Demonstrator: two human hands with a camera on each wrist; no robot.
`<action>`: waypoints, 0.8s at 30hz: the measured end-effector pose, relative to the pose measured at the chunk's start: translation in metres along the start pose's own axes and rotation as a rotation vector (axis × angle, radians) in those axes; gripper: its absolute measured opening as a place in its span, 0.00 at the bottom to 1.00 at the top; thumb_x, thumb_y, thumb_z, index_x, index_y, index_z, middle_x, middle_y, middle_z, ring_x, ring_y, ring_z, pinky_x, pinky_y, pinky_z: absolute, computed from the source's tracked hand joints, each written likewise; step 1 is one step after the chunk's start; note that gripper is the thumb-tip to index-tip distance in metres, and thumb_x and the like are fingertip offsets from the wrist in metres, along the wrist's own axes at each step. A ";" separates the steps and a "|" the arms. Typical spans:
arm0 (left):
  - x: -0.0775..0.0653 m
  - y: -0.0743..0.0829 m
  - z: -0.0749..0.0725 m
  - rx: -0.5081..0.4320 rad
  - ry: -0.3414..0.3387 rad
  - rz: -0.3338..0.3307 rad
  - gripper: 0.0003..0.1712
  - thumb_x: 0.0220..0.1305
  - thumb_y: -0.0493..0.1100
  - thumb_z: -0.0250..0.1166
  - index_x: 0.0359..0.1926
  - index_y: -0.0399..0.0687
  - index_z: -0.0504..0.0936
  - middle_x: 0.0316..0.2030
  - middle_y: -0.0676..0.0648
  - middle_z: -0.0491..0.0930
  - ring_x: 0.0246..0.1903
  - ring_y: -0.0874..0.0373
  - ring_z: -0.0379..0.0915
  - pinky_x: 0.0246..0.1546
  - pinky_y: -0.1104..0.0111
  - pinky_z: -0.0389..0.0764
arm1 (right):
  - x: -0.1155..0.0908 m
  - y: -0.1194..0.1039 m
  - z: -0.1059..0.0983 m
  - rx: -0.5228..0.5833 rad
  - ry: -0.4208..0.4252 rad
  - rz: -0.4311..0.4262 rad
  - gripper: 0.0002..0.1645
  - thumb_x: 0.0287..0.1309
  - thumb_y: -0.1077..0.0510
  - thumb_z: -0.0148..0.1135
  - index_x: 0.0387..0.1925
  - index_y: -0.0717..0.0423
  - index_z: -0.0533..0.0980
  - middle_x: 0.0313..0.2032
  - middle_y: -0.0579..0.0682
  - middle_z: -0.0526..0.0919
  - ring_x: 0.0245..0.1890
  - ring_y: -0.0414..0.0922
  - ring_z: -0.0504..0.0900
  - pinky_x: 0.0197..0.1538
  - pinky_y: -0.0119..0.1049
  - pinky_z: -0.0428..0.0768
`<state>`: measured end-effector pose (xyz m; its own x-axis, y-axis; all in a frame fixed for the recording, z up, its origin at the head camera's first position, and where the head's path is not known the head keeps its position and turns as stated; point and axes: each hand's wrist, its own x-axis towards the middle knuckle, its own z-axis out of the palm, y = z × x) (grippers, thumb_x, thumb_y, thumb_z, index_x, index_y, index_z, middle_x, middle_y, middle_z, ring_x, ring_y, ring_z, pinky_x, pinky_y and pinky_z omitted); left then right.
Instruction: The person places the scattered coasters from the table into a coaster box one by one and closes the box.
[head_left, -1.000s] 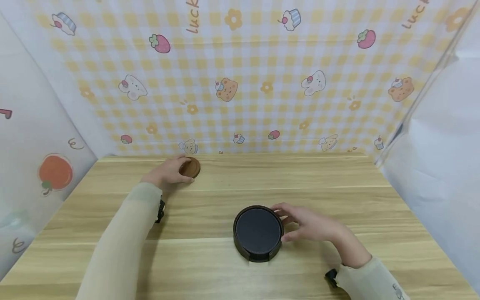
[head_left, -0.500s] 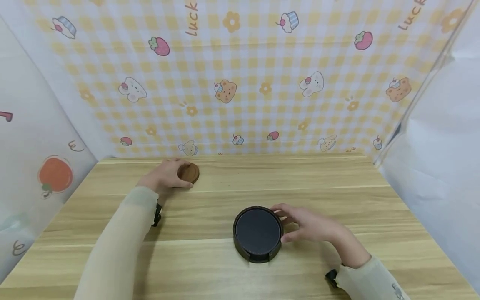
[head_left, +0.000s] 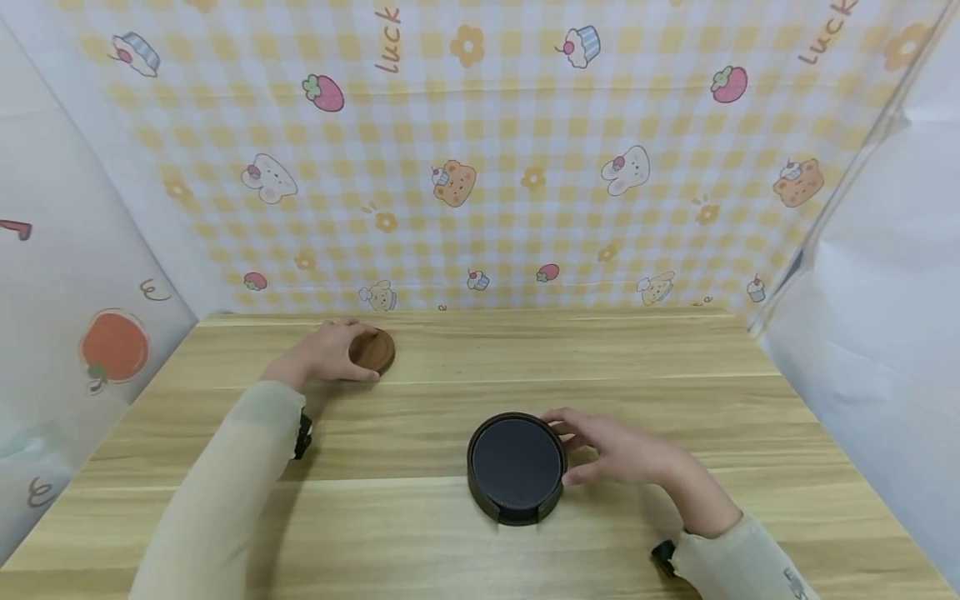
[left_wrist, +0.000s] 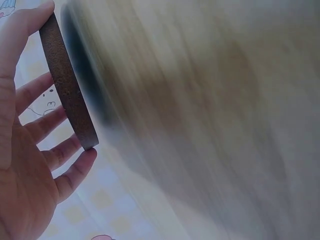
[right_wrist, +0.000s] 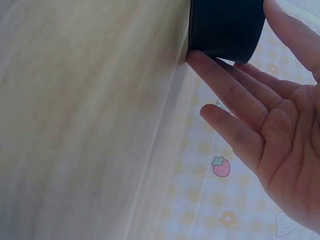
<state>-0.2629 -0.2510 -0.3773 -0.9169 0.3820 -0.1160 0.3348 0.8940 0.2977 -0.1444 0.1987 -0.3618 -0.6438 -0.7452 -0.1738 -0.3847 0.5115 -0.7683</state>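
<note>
In the head view my left hand (head_left: 322, 353) holds a round brown wooden coaster (head_left: 378, 353) near the table's back left. Its thumb and fingertips grip the coaster's rim, as the left wrist view shows, where the coaster (left_wrist: 69, 82) stands edge-on with a dark shadow beside it. Nearer the front middle sits a round black coaster holder (head_left: 516, 465), notched at its front, with a flat black disc on top. My right hand (head_left: 618, 448) holds that holder at its right side. In the right wrist view thumb and fingers touch the holder's dark wall (right_wrist: 227, 27) on two sides.
The wooden tabletop (head_left: 660, 367) runs back to a yellow checked cloth (head_left: 502, 125) with cartoon prints. White sheets (head_left: 892, 275) hang at both sides. A black band (head_left: 303, 435) shows at the left wrist, another strap (head_left: 663, 557) at the right.
My left hand has moved slightly left and toward the front, carrying the brown coaster. The right hand and the black holder have kept their place.
</note>
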 end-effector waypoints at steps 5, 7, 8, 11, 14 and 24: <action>-0.006 0.001 0.001 0.015 0.007 0.010 0.50 0.52 0.62 0.73 0.70 0.42 0.68 0.69 0.29 0.61 0.65 0.21 0.57 0.60 0.32 0.64 | 0.000 0.002 0.000 0.010 -0.002 -0.008 0.43 0.61 0.53 0.69 0.71 0.60 0.60 0.67 0.64 0.70 0.58 0.58 0.80 0.60 0.54 0.76; -0.008 0.000 0.002 0.026 0.013 0.016 0.50 0.52 0.63 0.73 0.69 0.42 0.69 0.69 0.30 0.62 0.65 0.22 0.58 0.61 0.33 0.64 | 0.000 0.003 0.001 0.006 0.000 -0.009 0.43 0.61 0.52 0.69 0.71 0.60 0.60 0.68 0.63 0.70 0.58 0.58 0.80 0.60 0.54 0.76; -0.009 0.000 0.002 0.032 0.014 0.020 0.49 0.52 0.63 0.73 0.69 0.42 0.69 0.69 0.29 0.62 0.65 0.23 0.58 0.61 0.33 0.64 | 0.000 0.003 0.001 0.005 0.000 -0.011 0.43 0.61 0.52 0.68 0.71 0.59 0.60 0.68 0.63 0.70 0.58 0.58 0.81 0.60 0.54 0.76; -0.012 0.001 0.003 0.037 0.015 0.024 0.49 0.52 0.63 0.73 0.69 0.43 0.70 0.69 0.29 0.62 0.66 0.24 0.58 0.61 0.34 0.64 | 0.000 0.004 0.001 0.003 0.002 -0.015 0.43 0.61 0.51 0.68 0.71 0.59 0.60 0.67 0.63 0.70 0.58 0.57 0.81 0.60 0.54 0.76; -0.015 0.004 0.003 0.040 0.018 0.034 0.48 0.51 0.63 0.74 0.68 0.43 0.71 0.69 0.29 0.63 0.65 0.24 0.59 0.60 0.33 0.65 | 0.000 0.004 0.001 -0.003 0.005 -0.021 0.43 0.61 0.51 0.68 0.71 0.59 0.60 0.67 0.62 0.71 0.58 0.57 0.81 0.60 0.53 0.76; -0.020 0.020 0.006 0.037 0.025 0.092 0.47 0.50 0.62 0.74 0.67 0.47 0.72 0.69 0.32 0.64 0.65 0.27 0.61 0.59 0.36 0.68 | 0.000 0.003 0.002 -0.009 0.012 -0.009 0.44 0.60 0.50 0.69 0.71 0.58 0.60 0.68 0.62 0.70 0.57 0.57 0.81 0.60 0.54 0.77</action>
<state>-0.2365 -0.2394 -0.3747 -0.8867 0.4576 -0.0663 0.4253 0.8635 0.2712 -0.1445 0.1997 -0.3652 -0.6483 -0.7446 -0.1589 -0.3965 0.5083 -0.7644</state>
